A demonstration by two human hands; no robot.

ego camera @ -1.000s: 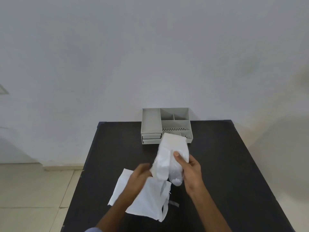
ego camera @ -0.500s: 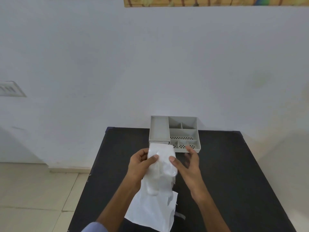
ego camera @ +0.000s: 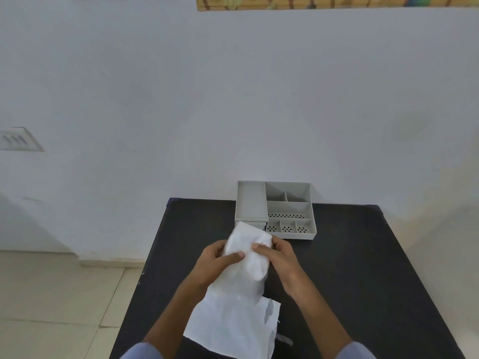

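Note:
A white cloth (ego camera: 243,288) hangs lifted above the black table (ego camera: 350,281), its upper end bunched and its lower part draping down toward me. My left hand (ego camera: 215,263) grips the bunched top from the left, thumb pressed across the front. My right hand (ego camera: 278,257) pinches the same top from the right, thumb on the fabric. Both hands are close together, just in front of a grey organizer tray (ego camera: 290,206).
The grey organizer tray has several compartments and stands at the table's far edge against a white wall. A small grey strip (ego camera: 283,339) lies on the table beside the cloth's lower edge. Tiled floor (ego camera: 57,294) lies to the left.
My left hand came up from the lower cloth and took hold of the bunched top; my right hand closed on it again. The cloth lifted off the table. The camera tilted up.

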